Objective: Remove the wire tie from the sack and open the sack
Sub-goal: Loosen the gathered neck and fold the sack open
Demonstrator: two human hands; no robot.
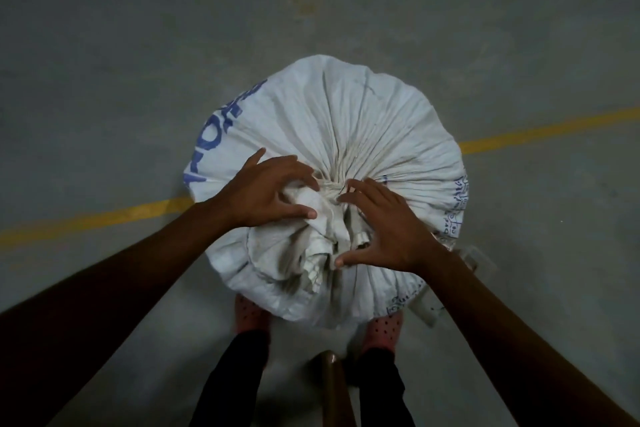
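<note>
Sack (346,121) upright on floor (138,45), filling centre. Bare floor open on far, left and right sides; yellow line (540,133) flat, no obstacle. Gathered neck (332,189) flanked closely by left hand (268,189) and right hand (384,222), fingers spread on cloth; narrow gap between them. Near side crowded: feet (251,315) against sack base, brown post (334,381) between legs. Pale object (467,260) just beside sack, right.

Sack (363,121) upright on floor (104,45), left hand (266,187) and right hand (388,225) either side of its gathered neck (330,189)
</note>
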